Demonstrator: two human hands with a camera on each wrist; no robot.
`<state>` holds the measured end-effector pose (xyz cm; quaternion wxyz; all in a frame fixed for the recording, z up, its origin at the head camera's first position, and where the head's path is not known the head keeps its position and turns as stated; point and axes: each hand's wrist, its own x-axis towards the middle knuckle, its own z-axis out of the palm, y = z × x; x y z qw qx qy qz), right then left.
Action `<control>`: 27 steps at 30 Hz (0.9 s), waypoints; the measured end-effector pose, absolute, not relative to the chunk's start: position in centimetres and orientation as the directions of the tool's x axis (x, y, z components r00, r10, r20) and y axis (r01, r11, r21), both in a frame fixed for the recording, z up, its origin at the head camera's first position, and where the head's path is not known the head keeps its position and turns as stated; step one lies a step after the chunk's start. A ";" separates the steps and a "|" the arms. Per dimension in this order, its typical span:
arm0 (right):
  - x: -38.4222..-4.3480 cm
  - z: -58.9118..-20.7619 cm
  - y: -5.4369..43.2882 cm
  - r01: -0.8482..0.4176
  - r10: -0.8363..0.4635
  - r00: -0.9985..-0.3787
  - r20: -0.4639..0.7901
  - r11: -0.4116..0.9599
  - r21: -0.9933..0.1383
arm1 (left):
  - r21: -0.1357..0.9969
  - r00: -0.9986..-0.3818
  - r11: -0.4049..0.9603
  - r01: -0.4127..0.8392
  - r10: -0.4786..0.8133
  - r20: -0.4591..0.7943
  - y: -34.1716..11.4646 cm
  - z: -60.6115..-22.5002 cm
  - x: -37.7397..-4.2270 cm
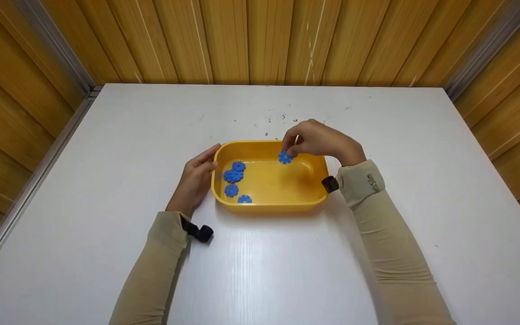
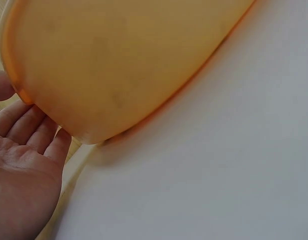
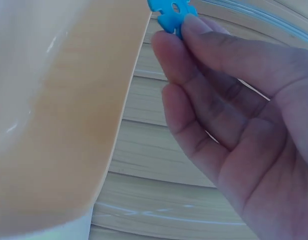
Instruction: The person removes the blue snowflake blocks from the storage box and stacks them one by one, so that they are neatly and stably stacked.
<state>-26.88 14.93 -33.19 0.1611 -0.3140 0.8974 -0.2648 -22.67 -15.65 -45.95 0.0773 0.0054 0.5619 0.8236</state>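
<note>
A yellow plastic bin (image 1: 269, 205) sits on the white table, tilted against nothing I can make out. My left hand (image 1: 194, 180) holds its left end, thumb at the rim and fingers along the outer wall, as the left wrist view also shows for the hand (image 2: 28, 165). Between thumb and fingertips my right hand (image 1: 318, 140) pinches a blue notched snowflake disc (image 1: 284, 157) over the bin's right half. That disc (image 3: 171, 12) has a hole in its middle in the right wrist view. Several similar blue discs (image 1: 231, 190) lie in the bin's left part, some overlapping.
The white table (image 1: 106, 180) stretches around the bin, with small dark marks behind it. Yellow wood-look panels (image 1: 269, 40) rise at the back and sides. Dark wrist cameras stick out from both sleeves, the right one (image 1: 330, 184) close to the bin's rim.
</note>
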 end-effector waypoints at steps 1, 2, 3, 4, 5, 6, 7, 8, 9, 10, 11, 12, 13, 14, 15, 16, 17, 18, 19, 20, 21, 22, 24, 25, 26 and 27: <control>-26.9 -33.2 15.2 -0.472 -0.644 -0.755 -0.120 0.662 -0.583 | 0.926 -0.988 -0.358 -0.119 0.131 -0.076 -15.7 -45.9 -22.7; -26.9 -33.3 15.4 -0.467 -0.641 -0.759 -0.118 0.661 -0.588 | 0.927 -0.989 -0.357 -0.119 0.129 -0.078 -15.7 -46.0 -22.7; -26.9 -33.4 15.7 -0.462 -0.636 -0.763 -0.116 0.662 -0.590 | 0.926 -0.989 -0.357 -0.121 0.127 -0.080 -15.7 -45.9 -22.7; -26.9 -33.4 15.9 -0.455 -0.630 -0.768 -0.118 0.666 -0.592 | 0.926 -0.989 -0.357 -0.122 0.128 -0.080 -15.7 -45.9 -22.7; -27.0 -33.4 16.1 -0.447 -0.622 -0.774 -0.120 0.670 -0.592 | 0.925 -0.989 -0.360 -0.122 0.127 -0.081 -15.7 -46.0 -22.7; -27.0 -33.5 16.4 -0.441 -0.616 -0.779 -0.121 0.675 -0.592 | 0.924 -0.988 -0.361 -0.123 0.129 -0.081 -15.7 -46.0 -22.7; -27.0 -33.5 16.6 -0.433 -0.607 -0.785 -0.124 0.681 -0.590 | 0.923 -0.988 -0.364 -0.124 0.130 -0.081 -15.7 -46.0 -22.7; -27.0 -33.5 16.8 -0.431 -0.601 -0.790 -0.121 0.685 -0.588 | 0.923 -0.988 -0.365 -0.124 0.132 -0.081 -15.8 -46.0 -22.7; -27.0 -33.5 17.1 -0.428 -0.594 -0.796 -0.119 0.690 -0.584 | 0.922 -0.988 -0.367 -0.123 0.132 -0.080 -15.8 -46.0 -22.7; -27.0 -33.5 17.3 -0.420 -0.585 -0.802 -0.119 0.695 -0.583 | 0.922 -0.988 -0.368 -0.122 0.132 -0.078 -15.8 -46.0 -22.7; -27.0 -33.5 17.6 -0.415 -0.578 -0.808 -0.117 0.699 -0.583 | 0.921 -0.988 -0.369 -0.122 0.131 -0.078 -15.8 -46.0 -22.7; -27.0 -33.6 17.9 -0.415 -0.574 -0.811 -0.113 0.700 -0.581 | 0.923 -0.988 -0.366 -0.121 0.132 -0.077 -15.8 -46.0 -22.7; -27.0 -33.6 18.1 -0.413 -0.570 -0.815 -0.109 0.702 -0.580 | 0.924 -0.988 -0.363 -0.119 0.132 -0.076 -15.9 -46.0 -22.7; -27.0 -33.7 18.4 -0.415 -0.567 -0.817 -0.103 0.702 -0.579 | 0.925 -0.988 -0.360 -0.118 0.132 -0.075 -15.9 -46.0 -22.7; -26.9 -33.7 18.7 -0.416 -0.565 -0.820 -0.096 0.702 -0.578 | 0.927 -0.988 -0.356 -0.118 0.133 -0.075 -15.9 -46.0 -22.7; -26.9 -33.8 19.0 -0.415 -0.562 -0.822 -0.091 0.702 -0.579 | 0.927 -0.988 -0.355 -0.119 0.133 -0.076 -15.9 -46.0 -22.7; -26.9 -33.8 19.2 -0.418 -0.561 -0.824 -0.084 0.700 -0.579 | 0.927 -0.988 -0.355 -0.121 0.133 -0.078 -15.9 -46.0 -22.7; -26.8 -33.9 19.5 -0.419 -0.559 -0.826 -0.076 0.698 -0.581 | 0.927 -0.988 -0.354 -0.123 0.135 -0.079 -15.9 -46.0 -22.6; -26.8 -34.0 19.8 -0.415 -0.553 -0.830 -0.071 0.699 -0.583 | 0.926 -0.987 -0.356 -0.124 0.136 -0.080 -15.9 -46.0 -22.6; -26.7 -34.0 20.1 -0.412 -0.548 -0.834 -0.066 0.698 -0.586 | 0.925 -0.987 -0.358 -0.125 0.136 -0.081 -15.9 -45.9 -22.6; -26.6 -34.0 20.4 -0.405 -0.541 -0.839 -0.065 0.698 -0.590 | 0.925 -0.987 -0.359 -0.126 0.136 -0.082 -15.9 -45.9 -22.6; -26.6 -34.1 20.6 -0.396 -0.534 -0.843 -0.066 0.699 -0.595 | 0.923 -0.987 -0.362 -0.127 0.134 -0.083 -15.9 -45.9 -22.6; -26.5 -34.1 21.0 -0.367 -0.511 -0.856 -0.073 0.703 -0.609 | 0.923 -0.987 -0.363 -0.125 0.138 -0.080 -15.9 -46.0 -22.6; -26.5 -34.2 21.2 -0.355 -0.500 -0.863 -0.076 0.706 -0.612 | 0.923 -0.987 -0.364 -0.125 0.136 -0.079 -15.9 -46.0 -22.6; -26.4 -34.2 21.4 -0.344 -0.491 -0.867 -0.079 0.707 -0.618 | 0.923 -0.987 -0.365 -0.125 0.137 -0.079 -15.9 -46.0 -22.6; -26.4 -34.2 21.6 -0.329 -0.479 -0.874 -0.085 0.711 -0.621 | 0.922 -0.987 -0.366 -0.126 0.138 -0.080 -15.9 -46.1 -22.6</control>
